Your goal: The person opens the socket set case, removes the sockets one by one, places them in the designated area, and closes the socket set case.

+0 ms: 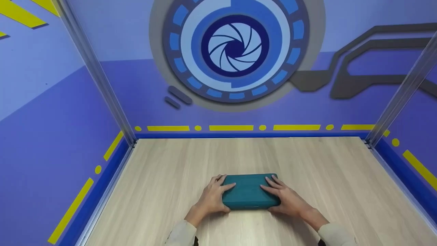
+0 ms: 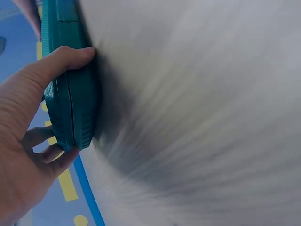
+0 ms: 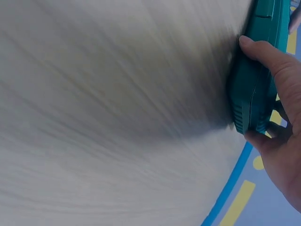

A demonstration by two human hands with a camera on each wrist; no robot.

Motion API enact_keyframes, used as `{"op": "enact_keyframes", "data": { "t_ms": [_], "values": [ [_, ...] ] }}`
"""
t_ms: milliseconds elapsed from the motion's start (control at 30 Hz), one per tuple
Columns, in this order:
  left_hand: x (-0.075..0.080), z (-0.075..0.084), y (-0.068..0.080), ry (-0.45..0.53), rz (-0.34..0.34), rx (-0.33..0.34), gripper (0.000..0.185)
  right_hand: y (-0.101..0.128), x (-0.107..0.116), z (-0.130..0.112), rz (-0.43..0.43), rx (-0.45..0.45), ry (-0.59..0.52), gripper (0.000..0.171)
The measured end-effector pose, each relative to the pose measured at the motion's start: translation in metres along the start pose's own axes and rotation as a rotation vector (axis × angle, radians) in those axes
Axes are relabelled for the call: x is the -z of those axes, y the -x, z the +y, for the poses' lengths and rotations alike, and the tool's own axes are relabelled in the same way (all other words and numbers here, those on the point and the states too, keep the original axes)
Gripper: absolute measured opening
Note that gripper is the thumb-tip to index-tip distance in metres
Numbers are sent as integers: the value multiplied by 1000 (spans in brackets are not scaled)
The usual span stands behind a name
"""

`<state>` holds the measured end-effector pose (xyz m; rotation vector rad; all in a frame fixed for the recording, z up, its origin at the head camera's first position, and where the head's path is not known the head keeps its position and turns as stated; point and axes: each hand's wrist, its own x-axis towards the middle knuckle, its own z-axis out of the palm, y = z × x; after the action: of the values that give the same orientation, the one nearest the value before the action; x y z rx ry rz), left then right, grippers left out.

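Note:
A flat teal case (image 1: 248, 192) with a textured lid lies on the wooden table (image 1: 239, 157), near the front middle. My left hand (image 1: 213, 196) grips its left end, thumb at the front edge and fingers over the top. My right hand (image 1: 285, 198) grips the right end the same way. The left wrist view shows the case (image 2: 70, 103) edge-on with its seam, my thumb against its side and fingers curled round the far face. In the right wrist view the case (image 3: 256, 89) is likewise pinched between thumb and fingers.
Purple-blue walls with yellow dashes enclose the table on three sides, with metal corner posts (image 1: 99, 78) at the back left and back right (image 1: 399, 99). Bare wood surrounds the case.

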<state>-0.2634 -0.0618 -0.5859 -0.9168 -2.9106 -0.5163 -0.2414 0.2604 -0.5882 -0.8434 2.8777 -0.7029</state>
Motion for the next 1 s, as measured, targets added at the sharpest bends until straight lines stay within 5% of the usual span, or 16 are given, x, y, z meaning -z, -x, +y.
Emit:
{"op": "enact_keyframes", "data": {
  "t_ms": [233, 633, 1000],
  "values": [
    [17, -5, -5, 82, -74, 18, 87, 6, 9, 1, 31, 3, -69, 78],
    [25, -14, -3, 556, -195, 93, 75, 5, 17, 1, 148, -3, 15, 71],
    [24, -1, 0, 385, -26, -1, 70, -6, 30, -2, 125, 27, -4, 67]
  ]
}}
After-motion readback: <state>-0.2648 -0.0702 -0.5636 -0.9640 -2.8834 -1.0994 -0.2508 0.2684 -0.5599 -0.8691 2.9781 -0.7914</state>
